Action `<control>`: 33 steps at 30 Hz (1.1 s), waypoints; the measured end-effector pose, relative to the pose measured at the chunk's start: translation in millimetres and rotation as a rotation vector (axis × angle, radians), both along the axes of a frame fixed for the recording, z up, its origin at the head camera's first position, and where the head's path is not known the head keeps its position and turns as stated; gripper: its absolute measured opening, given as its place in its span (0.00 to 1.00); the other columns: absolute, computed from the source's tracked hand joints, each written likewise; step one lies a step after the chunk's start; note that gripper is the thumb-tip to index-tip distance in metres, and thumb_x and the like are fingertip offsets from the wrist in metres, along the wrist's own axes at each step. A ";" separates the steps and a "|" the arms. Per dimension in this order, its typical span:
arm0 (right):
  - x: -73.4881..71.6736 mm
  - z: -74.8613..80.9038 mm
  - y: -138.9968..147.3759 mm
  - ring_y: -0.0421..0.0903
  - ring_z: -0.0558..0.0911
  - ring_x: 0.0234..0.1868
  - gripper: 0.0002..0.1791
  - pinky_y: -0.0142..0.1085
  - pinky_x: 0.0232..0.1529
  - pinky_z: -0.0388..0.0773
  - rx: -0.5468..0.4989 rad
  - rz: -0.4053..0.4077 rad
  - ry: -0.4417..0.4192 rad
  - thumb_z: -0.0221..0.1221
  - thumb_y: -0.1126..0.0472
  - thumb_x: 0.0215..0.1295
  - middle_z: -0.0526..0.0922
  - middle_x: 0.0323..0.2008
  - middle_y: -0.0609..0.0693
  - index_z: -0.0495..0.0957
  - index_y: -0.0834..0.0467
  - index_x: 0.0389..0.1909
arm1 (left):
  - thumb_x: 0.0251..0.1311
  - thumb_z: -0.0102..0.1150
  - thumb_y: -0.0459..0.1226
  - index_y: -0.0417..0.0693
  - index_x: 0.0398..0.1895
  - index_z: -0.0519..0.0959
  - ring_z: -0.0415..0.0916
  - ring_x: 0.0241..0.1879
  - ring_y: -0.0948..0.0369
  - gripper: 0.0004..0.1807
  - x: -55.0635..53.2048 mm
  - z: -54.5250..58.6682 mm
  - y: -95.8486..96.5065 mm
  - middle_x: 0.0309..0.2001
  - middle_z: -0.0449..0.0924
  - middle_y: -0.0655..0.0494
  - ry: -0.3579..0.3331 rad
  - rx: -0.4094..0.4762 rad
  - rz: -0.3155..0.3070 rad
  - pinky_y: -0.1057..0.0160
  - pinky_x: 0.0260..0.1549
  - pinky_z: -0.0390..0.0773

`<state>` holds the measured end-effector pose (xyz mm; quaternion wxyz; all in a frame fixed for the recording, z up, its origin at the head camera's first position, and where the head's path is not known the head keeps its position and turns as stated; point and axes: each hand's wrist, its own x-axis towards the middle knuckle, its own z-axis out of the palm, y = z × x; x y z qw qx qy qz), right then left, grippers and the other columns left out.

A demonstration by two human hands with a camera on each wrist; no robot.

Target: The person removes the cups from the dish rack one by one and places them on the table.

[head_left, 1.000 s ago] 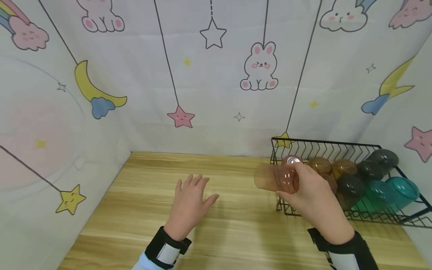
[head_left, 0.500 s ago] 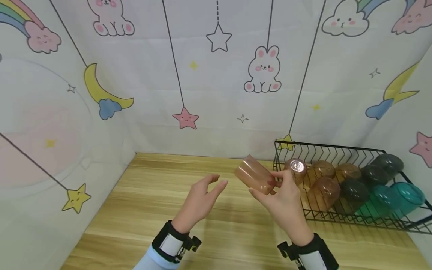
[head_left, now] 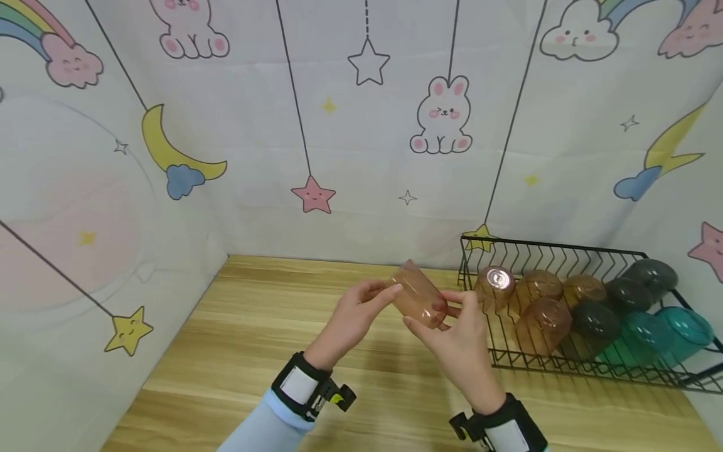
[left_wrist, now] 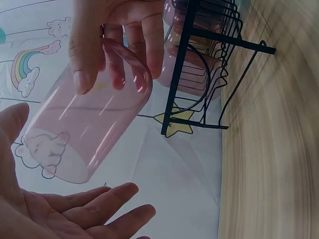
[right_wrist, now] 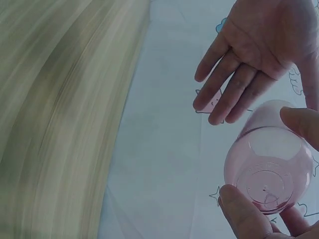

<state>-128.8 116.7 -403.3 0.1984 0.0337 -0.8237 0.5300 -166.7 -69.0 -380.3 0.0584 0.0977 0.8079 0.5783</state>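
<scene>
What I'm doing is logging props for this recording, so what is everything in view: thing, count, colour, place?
Table: 1, light wood-grained, under everything
Backdrop: number of sheets unclear, white with coloured cartoons, behind the table and at both sides
Rack: 1, black, on the table's right
Brownish cups: 4 visible, see-through, in the rack
Grey cups: 3 visible, dark, in the rack
Teal cups: 2 visible, in the rack's right part
Held cup: 1, pinkish-brown, tilted above the table
Wrist straps: 2, black and white, one per wrist
Left sleeve: 1, light blue, below its strap
Right hand: 1, gripping the held cup
Left hand: 1, at that cup's open end
</scene>
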 end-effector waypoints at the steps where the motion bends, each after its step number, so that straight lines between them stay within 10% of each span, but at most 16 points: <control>1: -0.3 -0.3 -0.8 0.46 0.76 0.43 0.42 0.33 0.32 0.77 -0.006 0.004 0.005 0.73 0.44 0.38 0.66 0.50 0.47 0.62 0.54 0.51 | 0.53 0.50 0.68 0.49 0.62 0.68 0.68 0.54 0.63 0.41 -0.3 0.4 0.8 0.56 0.71 0.59 -0.007 0.007 -0.003 0.57 0.49 0.70; 16: -3.2 -9.8 -4.0 0.43 0.75 0.47 0.40 0.31 0.40 0.75 -0.021 0.077 -0.033 0.72 0.43 0.39 0.70 0.50 0.44 0.64 0.48 0.53 | 0.46 0.63 0.63 0.51 0.55 0.70 0.71 0.49 0.63 0.38 0.6 1.5 11.4 0.49 0.74 0.59 0.017 0.140 0.066 0.62 0.46 0.72; 33: -5.5 -10.6 7.1 0.43 0.71 0.53 0.36 0.39 0.50 0.71 0.266 0.048 0.086 0.69 0.51 0.49 0.72 0.55 0.47 0.66 0.53 0.59 | 0.44 0.69 0.56 0.51 0.56 0.69 0.72 0.49 0.57 0.37 -9.5 -7.5 -3.8 0.49 0.72 0.58 0.232 0.122 0.139 0.65 0.44 0.73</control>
